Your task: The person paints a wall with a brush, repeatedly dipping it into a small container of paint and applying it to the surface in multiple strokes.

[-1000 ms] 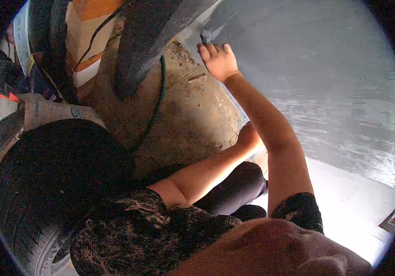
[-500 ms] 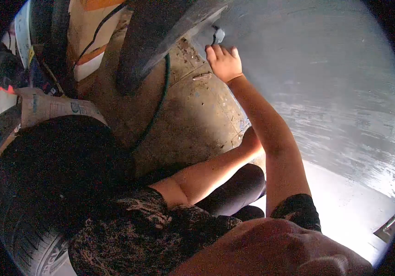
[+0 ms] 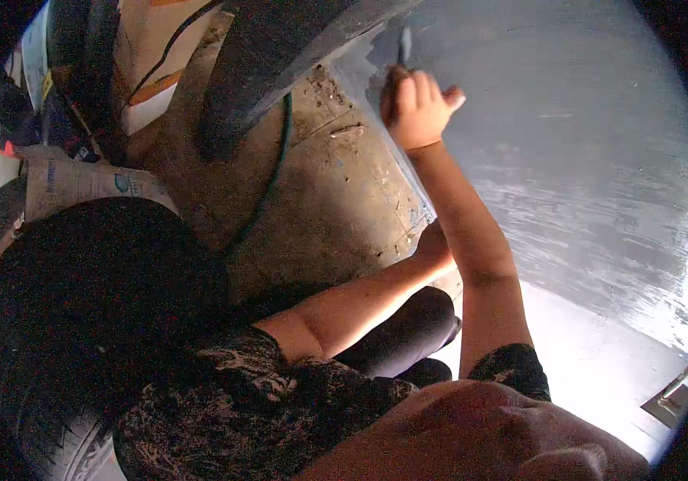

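My right hand (image 3: 420,108) is at the upper left part of a large grey panel (image 3: 552,136), blurred by motion. Its fingers are curled round a small dark tool with a pale end (image 3: 405,42), which points up along the panel; I cannot tell its exact kind. The thumb sticks out to the right. Lower down, my left hand (image 3: 434,239) is in shadow beside the panel's near edge, mostly behind my right forearm, its fingers hidden. Pale streaks run across the grey coat on the panel's lower right, above a bright white strip.
Tyres (image 3: 79,417) stand at the left, with a printed paper sheet (image 3: 91,186) on top. A dark green hose (image 3: 280,160) crosses the stained floor (image 3: 336,208). A cardboard box (image 3: 155,48) is at the back left, near a dark curved part (image 3: 256,80).
My right hand has shifted slightly right and down and turned, its thumb now spread, with the tool pointing up. My left arm stays almost where it was.
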Motion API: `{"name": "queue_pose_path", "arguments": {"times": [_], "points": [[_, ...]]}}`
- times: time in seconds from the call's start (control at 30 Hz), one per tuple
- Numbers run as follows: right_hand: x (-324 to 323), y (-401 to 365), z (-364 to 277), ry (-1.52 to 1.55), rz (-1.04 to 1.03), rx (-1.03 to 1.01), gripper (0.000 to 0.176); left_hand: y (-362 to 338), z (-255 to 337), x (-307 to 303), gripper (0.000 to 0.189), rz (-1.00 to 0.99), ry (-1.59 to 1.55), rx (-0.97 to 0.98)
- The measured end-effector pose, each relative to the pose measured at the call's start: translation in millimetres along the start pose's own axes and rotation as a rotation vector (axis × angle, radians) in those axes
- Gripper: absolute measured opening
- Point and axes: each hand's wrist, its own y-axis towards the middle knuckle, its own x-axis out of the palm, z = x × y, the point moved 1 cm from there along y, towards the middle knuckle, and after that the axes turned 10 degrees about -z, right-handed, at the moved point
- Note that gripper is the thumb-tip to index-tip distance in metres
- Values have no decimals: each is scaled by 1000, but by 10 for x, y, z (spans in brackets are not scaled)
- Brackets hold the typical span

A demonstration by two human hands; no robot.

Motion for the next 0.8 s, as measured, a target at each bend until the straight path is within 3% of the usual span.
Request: {"name": "queue_pose_path", "arguments": {"times": [0.03, 0.13, 0.33, 0.43, 0.57, 0.7, 0.8], "points": [[-38, 28, 59, -45, 48, 14, 25, -6, 44, -44, 31, 44, -31, 19], [21, 42, 200, -99, 52, 25, 26, 81, 17, -39, 36, -216, -40, -142], [328, -191, 60, 24, -230, -10, 31, 37, -74, 99, 35, -27, -8, -29], [463, -252, -53, 36, -209, -72, 21, -9, -133, 163, 36, -12, 45, 19], [794, -422, -108, 23, -408, -138, 28, 15, -222, 193, 37, -101, 21, -59], [939, -538, -128, 29, -421, -233, 25, 12, -251, 174, 37, -148, 79, -58], [898, -538, -135, 34, -442, -195, 27, -10, -150, 64, 37, -166, 57, -103]]}}
